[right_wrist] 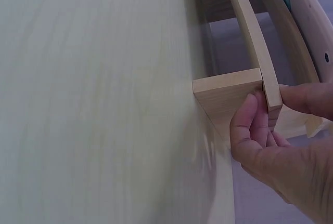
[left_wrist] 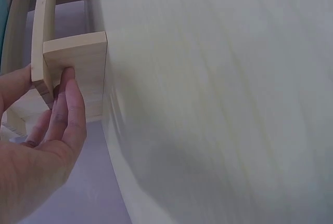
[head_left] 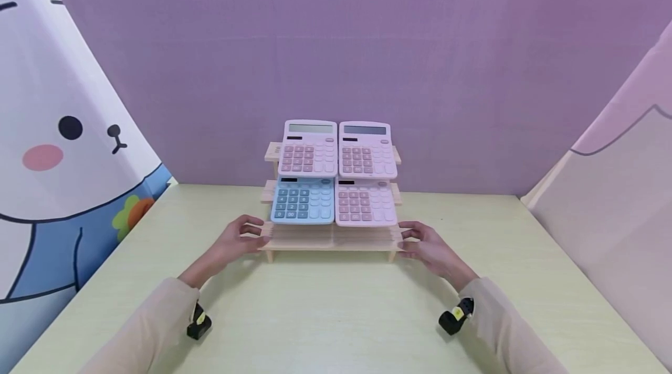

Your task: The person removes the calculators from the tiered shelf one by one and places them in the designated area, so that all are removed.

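Note:
A three-tier wooden display rack [head_left: 331,247] stands in the middle of the table. My left hand [head_left: 235,244] pinches the left end of its lowest shelf, thumb on top and fingers curled underneath beside the leg [left_wrist: 78,52]. At the other end, my right hand [head_left: 431,250] grips the same shelf in a matching way, fingertips tucked by the right leg [right_wrist: 229,86]. On the upper tier lean two pink calculators, one on the left [head_left: 308,149] and one on the right [head_left: 367,150]. Below them, a blue calculator [head_left: 303,202] sits beside another pink calculator [head_left: 366,203].
The pale table [head_left: 336,315] spreads out in front of the rack and to both sides. A purple cloth backdrop [head_left: 336,41] hangs behind it. A cartoon-printed panel [head_left: 63,100] borders the left side, and a pale panel [head_left: 619,205] the right.

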`<state>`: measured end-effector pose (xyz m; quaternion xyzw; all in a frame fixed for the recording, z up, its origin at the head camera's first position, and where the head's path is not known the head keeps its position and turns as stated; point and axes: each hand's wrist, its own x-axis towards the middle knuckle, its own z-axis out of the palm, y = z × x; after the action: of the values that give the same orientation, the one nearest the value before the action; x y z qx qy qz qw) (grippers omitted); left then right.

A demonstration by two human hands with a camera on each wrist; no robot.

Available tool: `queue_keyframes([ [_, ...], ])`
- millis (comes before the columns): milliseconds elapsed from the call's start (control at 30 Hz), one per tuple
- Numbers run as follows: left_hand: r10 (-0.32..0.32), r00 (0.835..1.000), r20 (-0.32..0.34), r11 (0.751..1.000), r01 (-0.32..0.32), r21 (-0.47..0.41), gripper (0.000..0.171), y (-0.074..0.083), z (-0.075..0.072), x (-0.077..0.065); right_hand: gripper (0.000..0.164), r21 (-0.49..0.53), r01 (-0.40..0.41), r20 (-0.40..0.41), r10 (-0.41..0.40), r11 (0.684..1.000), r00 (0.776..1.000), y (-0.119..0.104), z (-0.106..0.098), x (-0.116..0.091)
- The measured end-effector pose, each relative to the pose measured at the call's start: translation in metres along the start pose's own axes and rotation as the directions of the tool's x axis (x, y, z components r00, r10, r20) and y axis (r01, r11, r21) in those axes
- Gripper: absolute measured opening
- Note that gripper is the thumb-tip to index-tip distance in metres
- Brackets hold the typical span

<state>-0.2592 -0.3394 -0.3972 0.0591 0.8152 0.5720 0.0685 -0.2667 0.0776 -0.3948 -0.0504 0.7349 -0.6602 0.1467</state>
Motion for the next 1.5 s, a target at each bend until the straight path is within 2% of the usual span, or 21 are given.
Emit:
queue_keyframes([
  [1500,-0.006,1.0,-0.014,0.999,0.005,-0.048,0.048,-0.0021,0.0004,0.0021,0.062,-0.038,0.003,0.063,-0.001,0.999,0.998,-0.0029,-0.0026,-0.0018],
])
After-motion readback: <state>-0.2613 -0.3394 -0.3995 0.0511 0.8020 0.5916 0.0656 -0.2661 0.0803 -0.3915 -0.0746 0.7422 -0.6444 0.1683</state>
